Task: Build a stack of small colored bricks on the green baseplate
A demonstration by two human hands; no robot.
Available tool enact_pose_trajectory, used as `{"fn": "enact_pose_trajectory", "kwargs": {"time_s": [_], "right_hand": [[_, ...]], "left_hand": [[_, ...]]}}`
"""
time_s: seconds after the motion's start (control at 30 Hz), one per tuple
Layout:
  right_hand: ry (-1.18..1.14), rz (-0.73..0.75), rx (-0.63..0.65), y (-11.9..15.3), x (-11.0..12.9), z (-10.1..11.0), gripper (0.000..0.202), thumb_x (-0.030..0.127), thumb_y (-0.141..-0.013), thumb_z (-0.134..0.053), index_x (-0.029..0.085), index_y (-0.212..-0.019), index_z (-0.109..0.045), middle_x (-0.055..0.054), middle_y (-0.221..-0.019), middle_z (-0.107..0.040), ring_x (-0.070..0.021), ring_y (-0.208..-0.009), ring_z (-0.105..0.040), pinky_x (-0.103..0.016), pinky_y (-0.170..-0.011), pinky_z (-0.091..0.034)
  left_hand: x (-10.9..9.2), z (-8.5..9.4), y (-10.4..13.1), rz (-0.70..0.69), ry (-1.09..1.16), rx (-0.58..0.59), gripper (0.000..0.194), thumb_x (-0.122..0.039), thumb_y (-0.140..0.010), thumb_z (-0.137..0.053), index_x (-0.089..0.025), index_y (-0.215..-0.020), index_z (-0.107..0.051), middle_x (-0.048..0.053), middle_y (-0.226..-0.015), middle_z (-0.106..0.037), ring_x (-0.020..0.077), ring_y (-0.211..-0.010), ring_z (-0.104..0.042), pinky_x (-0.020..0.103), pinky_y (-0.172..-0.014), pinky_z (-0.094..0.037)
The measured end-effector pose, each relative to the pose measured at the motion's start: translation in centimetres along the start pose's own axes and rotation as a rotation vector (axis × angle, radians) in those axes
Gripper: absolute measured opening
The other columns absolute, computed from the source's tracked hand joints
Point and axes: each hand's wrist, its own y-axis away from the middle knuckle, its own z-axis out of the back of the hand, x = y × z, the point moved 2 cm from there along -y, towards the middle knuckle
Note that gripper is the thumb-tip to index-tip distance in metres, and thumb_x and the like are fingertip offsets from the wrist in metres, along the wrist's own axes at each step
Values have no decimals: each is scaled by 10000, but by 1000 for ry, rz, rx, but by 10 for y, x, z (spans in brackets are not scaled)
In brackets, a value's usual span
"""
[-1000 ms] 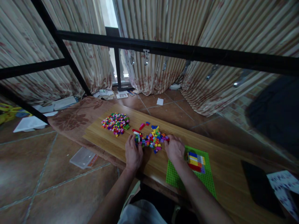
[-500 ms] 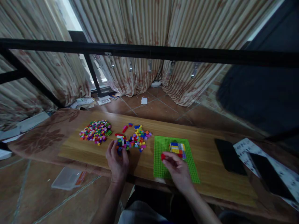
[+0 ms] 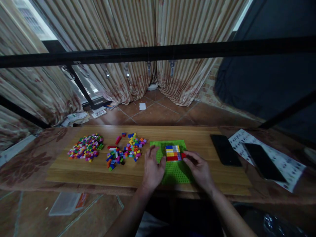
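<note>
While the right hand grips a red toy brick between thumb and fingers, that brick sits at the right edge of a block of joined bricks; whether the two touch, I cannot tell. The fingers cover part of the red brick, so its long axis cannot be made out. Blue, yellow, white, orange and purple show in the block, and its red row along the near side runs left to right. Beneath it lies the green studded baseplate, flat on the wooden table, whose long axis also runs left to right. The left hand is over the baseplate's left part, thumb and fingers parted, with nothing visible in its grasp, the thumb near the block's left side. Farther left are a loose scatter of bricks and, beyond it, a denser heap of small bricks. To the right rest a black flat slab and a printed sheet.
</note>
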Motion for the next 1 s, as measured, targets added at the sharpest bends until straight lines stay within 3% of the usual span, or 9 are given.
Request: {"fn": "enact_pose_trajectory", "kwargs": {"time_s": [0.33, 0.73, 0.87, 1.0], "right_hand": [[35, 37, 31, -3, -5, -11, 241, 367, -801, -623, 234, -994, -679, -55, -1007, -666, -213, -969, -601, -397, -919, -437], [7, 28, 30, -5, -7, -11, 257, 357, -766, -657, 235, -988, -695, -47, -975, -686, -205, -930, -618, -386, -887, -461], [-61, -28, 58, -4, -6, -9, 283, 374, -769, -655, 229, -1009, -699, -50, -986, -702, -202, -919, -631, -386, -878, -472], [-103, -105, 8, -5, -7, -6, 285, 413, -782, -634, 217, -972, -716, -62, -984, -722, -214, -917, -647, -403, -876, -476]], "left_hand": [[-12, -34, -27, 80, 27, 132, 357, -214, -798, -559, -160, -1151, -570, 121, -1212, -559, 248, -1203, -496, 418, -1055, -389], [-19, -48, -39, 110, 33, 222, 467, -278, -716, -676, -158, -1152, -557, 103, -1186, -590, 228, -1151, -528, 372, -1017, -408], [-19, -52, -40, 111, 21, 229, 475, -268, -712, -671, -142, -1155, -557, 120, -1189, -592, 235, -1147, -532, 373, -1017, -407], [-16, -54, -42, 108, 21, 220, 456, -264, -712, -669, -178, -1146, -558, 97, -1150, -614, 232, -1108, -560, 390, -998, -421]]}}
